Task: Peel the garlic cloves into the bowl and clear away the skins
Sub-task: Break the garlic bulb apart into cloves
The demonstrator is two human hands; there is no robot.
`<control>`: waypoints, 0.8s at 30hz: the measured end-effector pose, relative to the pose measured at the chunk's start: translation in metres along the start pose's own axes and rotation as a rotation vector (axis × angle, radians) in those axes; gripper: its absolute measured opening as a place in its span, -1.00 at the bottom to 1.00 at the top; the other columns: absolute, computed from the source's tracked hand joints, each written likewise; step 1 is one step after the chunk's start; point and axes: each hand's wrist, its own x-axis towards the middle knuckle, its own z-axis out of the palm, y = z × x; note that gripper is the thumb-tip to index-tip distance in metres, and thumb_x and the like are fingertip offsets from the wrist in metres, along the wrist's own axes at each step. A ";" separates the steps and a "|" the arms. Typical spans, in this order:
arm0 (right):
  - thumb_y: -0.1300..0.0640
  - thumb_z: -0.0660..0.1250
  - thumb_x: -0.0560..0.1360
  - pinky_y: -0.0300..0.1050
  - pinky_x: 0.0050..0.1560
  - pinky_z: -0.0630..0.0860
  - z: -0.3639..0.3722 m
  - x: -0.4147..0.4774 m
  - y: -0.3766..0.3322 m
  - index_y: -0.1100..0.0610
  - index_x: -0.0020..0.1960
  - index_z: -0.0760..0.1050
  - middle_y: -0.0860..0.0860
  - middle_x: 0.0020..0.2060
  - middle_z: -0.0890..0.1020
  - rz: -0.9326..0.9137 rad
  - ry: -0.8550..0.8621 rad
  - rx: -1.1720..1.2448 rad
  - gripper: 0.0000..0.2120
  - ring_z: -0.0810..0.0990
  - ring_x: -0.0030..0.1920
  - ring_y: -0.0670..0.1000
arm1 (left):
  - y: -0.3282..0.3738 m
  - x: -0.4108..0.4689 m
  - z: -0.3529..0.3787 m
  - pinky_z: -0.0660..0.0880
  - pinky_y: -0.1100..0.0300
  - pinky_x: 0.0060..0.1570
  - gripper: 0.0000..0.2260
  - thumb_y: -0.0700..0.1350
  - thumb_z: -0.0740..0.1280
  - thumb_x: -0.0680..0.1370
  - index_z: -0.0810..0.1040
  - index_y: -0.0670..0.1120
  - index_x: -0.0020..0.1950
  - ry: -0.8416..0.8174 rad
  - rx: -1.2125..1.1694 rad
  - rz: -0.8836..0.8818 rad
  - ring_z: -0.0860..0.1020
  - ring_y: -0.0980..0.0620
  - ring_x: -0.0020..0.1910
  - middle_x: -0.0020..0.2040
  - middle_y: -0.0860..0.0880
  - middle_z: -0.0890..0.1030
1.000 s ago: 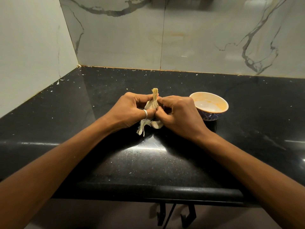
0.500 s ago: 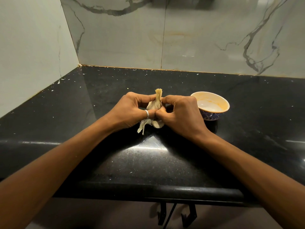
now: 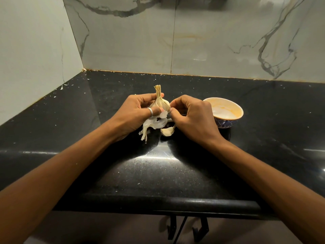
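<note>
Peeling barely begun: pale papery garlic bulb (image 3: pixel 161 103) gripped in left hand (image 3: pixel 135 113), right hand (image 3: pixel 191 118) pinching its side, loose clove (image 3: pixel 168 131) on black counter (image 3: pixel 175 173), no cloves in cream bowl (image 3: pixel 226 111).

Nothing legible that I can see: no text, brand, number or sign. The bowl (image 3: pixel 225 123) has just a blue grid pattern on its outer wall. The black counter (image 3: pixel 175 173) and marble wall tiles (image 3: pixel 211 41) show specks and veins only.
</note>
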 end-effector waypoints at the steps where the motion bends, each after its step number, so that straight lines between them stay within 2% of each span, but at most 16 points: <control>1: 0.17 0.44 0.53 -0.14 -0.09 0.64 0.000 0.000 0.000 0.17 0.00 0.67 -0.03 -0.19 0.71 0.000 -0.002 0.005 -0.91 0.67 -0.18 -0.11 | 0.000 0.000 0.000 0.59 0.30 -0.01 -0.61 -0.39 0.34 0.57 0.54 -0.14 0.37 -0.001 0.000 0.000 0.69 0.06 0.08 0.08 -0.04 0.72; 4: 0.12 0.46 0.53 -0.12 -0.05 0.65 0.002 0.000 0.001 0.16 0.02 0.67 -0.03 -0.16 0.72 -0.010 0.008 0.017 -0.88 0.68 -0.14 -0.12 | 0.001 0.000 0.000 0.59 0.30 -0.03 -0.68 -0.38 0.35 0.57 0.58 -0.09 0.26 -0.014 -0.005 0.001 0.70 0.09 0.03 0.05 -0.01 0.73; 8: 0.00 0.48 0.54 -0.12 0.01 0.64 0.003 0.002 0.001 0.13 0.18 0.64 -0.04 -0.02 0.73 -0.016 -0.025 0.051 -0.72 0.69 -0.02 -0.13 | -0.001 0.002 0.000 0.63 0.19 0.04 -0.66 -0.30 0.44 0.52 0.54 -0.22 0.28 -0.002 -0.046 -0.015 0.70 -0.01 0.04 0.06 -0.10 0.73; 10: -0.02 0.46 0.55 -0.13 0.02 0.64 0.003 0.002 -0.001 0.12 0.24 0.62 -0.03 0.03 0.73 -0.012 -0.062 0.058 -0.66 0.69 0.00 -0.12 | -0.003 0.002 -0.001 0.65 0.14 0.04 -0.65 -0.23 0.47 0.48 0.56 -0.22 0.25 0.003 -0.046 -0.010 0.71 -0.06 0.02 0.03 -0.12 0.73; 16: -0.03 0.45 0.56 -0.08 0.00 0.64 0.001 0.002 0.002 0.14 0.25 0.59 -0.04 0.01 0.72 0.075 -0.121 0.109 -0.65 0.68 -0.03 -0.11 | -0.004 0.001 -0.002 0.62 0.01 0.15 -0.64 -0.13 0.49 0.43 0.62 -0.18 0.20 -0.015 -0.037 0.031 0.70 -0.13 0.07 0.04 -0.15 0.73; 19: -0.02 0.45 0.56 -0.09 0.02 0.64 0.001 0.003 0.003 0.14 0.26 0.56 -0.03 0.04 0.70 0.088 -0.121 0.109 -0.65 0.67 0.01 -0.09 | -0.004 0.001 -0.001 0.61 0.03 0.16 -0.63 -0.12 0.48 0.45 0.63 -0.17 0.24 -0.012 -0.011 0.048 0.69 -0.08 0.09 0.06 -0.12 0.72; 24: 0.02 0.44 0.57 -0.05 0.08 0.60 0.001 0.004 0.003 0.15 0.28 0.53 0.01 0.10 0.66 0.079 -0.135 0.069 -0.65 0.62 0.07 -0.01 | -0.008 0.002 0.000 0.59 0.19 0.16 -0.69 -0.26 0.39 0.57 0.58 -0.24 0.31 -0.004 0.035 0.065 0.66 0.04 0.15 0.13 -0.07 0.70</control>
